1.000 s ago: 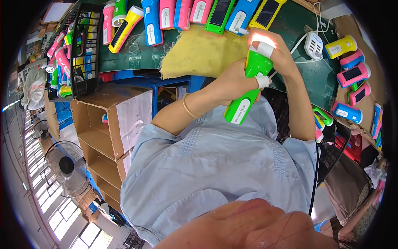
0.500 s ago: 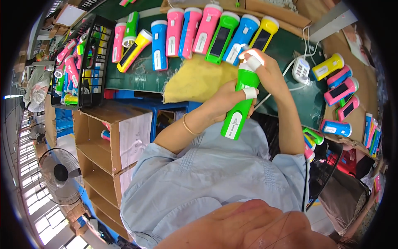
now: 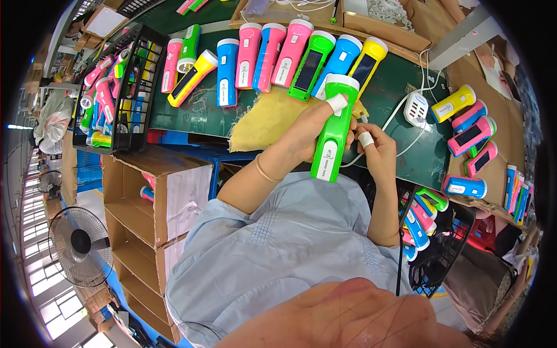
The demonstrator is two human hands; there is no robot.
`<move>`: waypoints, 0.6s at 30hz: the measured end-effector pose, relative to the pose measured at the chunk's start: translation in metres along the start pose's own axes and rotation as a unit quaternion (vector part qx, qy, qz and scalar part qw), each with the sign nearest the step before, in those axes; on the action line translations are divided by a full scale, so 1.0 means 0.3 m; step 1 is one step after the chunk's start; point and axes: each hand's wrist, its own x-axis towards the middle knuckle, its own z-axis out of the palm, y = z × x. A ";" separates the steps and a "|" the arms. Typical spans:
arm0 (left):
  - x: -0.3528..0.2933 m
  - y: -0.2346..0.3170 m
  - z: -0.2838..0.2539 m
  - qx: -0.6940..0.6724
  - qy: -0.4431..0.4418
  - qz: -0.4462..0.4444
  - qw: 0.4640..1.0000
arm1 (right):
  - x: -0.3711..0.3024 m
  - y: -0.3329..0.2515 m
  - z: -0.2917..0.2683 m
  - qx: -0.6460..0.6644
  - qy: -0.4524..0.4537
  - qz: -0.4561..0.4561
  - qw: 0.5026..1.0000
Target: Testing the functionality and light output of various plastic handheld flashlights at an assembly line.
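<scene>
My left hand [image 3: 307, 130] is wrapped round a green flashlight [image 3: 332, 136] with a white head, held tilted in front of my chest, its head pointing away. White tape is on my left thumb, which presses on the flashlight's upper body. My right hand [image 3: 378, 152] is just right of the flashlight, its taped fingers curled together. A small whitish tip shows at those fingers; what it belongs to is unclear. Beyond the flashlight lies a yellow cloth [image 3: 261, 124] on the green table [image 3: 191, 120].
Several pink, blue, green and yellow flashlights [image 3: 249, 55] stand in a row at the back. A black basket [image 3: 139, 110] of flashlights is at left. A white multi-port charger [image 3: 416, 110] with cables sits right, near more flashlights [image 3: 473, 136]. Another black basket [image 3: 444, 243] stands lower right.
My right hand has left the flashlight's head and come down and towards me. The glow on its fingers is gone. My left thumb is now nearer the head.
</scene>
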 end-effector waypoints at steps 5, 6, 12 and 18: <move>-0.004 0.003 0.000 0.001 0.012 -0.004 1.000 | 0.004 -0.001 0.011 0.018 0.006 -0.009 1.000; -0.007 0.003 -0.001 0.011 0.015 0.000 1.000 | 0.007 -0.012 0.011 0.031 0.005 -0.007 0.999; -0.022 0.010 0.008 0.053 0.027 0.019 0.998 | 0.006 0.004 0.021 0.029 0.005 -0.016 0.999; -0.031 0.004 0.009 0.069 0.016 0.036 0.997 | 0.009 0.019 0.027 0.021 0.019 -0.014 0.999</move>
